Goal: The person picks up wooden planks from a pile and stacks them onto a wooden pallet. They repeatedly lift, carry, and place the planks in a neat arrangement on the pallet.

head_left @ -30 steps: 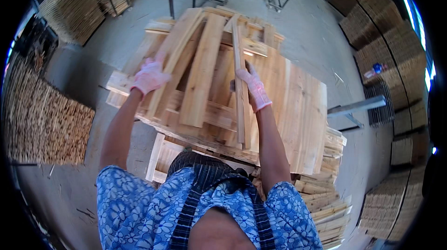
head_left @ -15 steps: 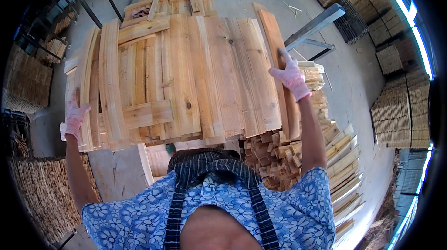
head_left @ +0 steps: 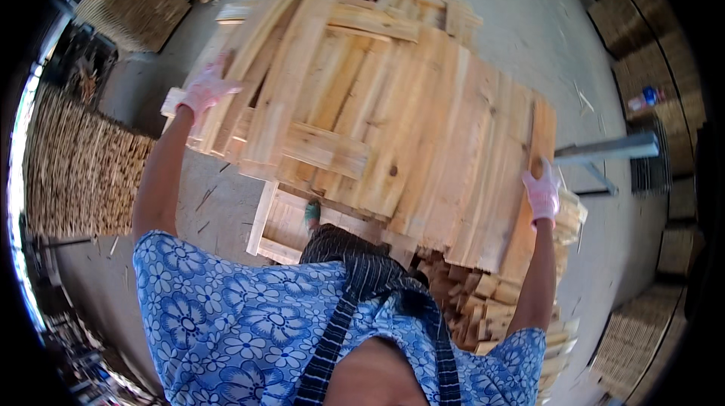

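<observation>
Wooden boards (head_left: 427,130) lie side by side in a broad layer before me, with a few shorter pieces across them. My left hand (head_left: 205,91), in a pale pink glove, rests on the planks (head_left: 260,36) at the left side, thumb spread away from the fingers. On the far right, my right hand (head_left: 542,196), gloved alike, lies against the outermost board (head_left: 531,179), its thumb and fingers apart. That board sits alongside its neighbour. The undersides of both hands are hidden.
Short wood offcuts (head_left: 472,308) are heaped below the right side. A grey metal beam (head_left: 608,149) juts out beyond my right hand. Stacked wood (head_left: 83,168) stands at the left, with more stacks (head_left: 638,330) at the right. A wooden frame (head_left: 264,217) lies near my foot.
The view has turned, so the boards now appear slanted. The rightmost board, angled apart before, now lies against the row. My right hand has shifted lower along its outer side.
</observation>
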### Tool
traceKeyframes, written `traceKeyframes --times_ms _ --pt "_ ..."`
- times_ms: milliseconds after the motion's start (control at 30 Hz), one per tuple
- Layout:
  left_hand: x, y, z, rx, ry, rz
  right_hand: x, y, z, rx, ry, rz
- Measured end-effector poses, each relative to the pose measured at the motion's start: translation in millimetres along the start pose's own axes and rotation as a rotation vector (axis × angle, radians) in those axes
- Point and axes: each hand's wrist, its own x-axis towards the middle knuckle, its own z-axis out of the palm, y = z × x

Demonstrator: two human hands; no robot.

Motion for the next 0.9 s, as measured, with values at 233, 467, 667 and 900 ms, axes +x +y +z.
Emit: traceKeyframes --times_ms 233,467,667,900 --pt "-23 23 -21 0.009 -0.051 -0.025 -24 -211 -11 0.368 -0.027 -0.355" --pt "-23 71 -4 -0.81 -0.177 0.148 -2 -426 44 0.687 -0.332 -0.522" --pt "-66 103 -27 -0.732 -0.014 0.158 -30 -460 61 0.142 -0.311 -0.3" --pt "-50 105 -1 0.304 0.028 -0.039 9 -356 43 0.808 -0.429 -0.483"
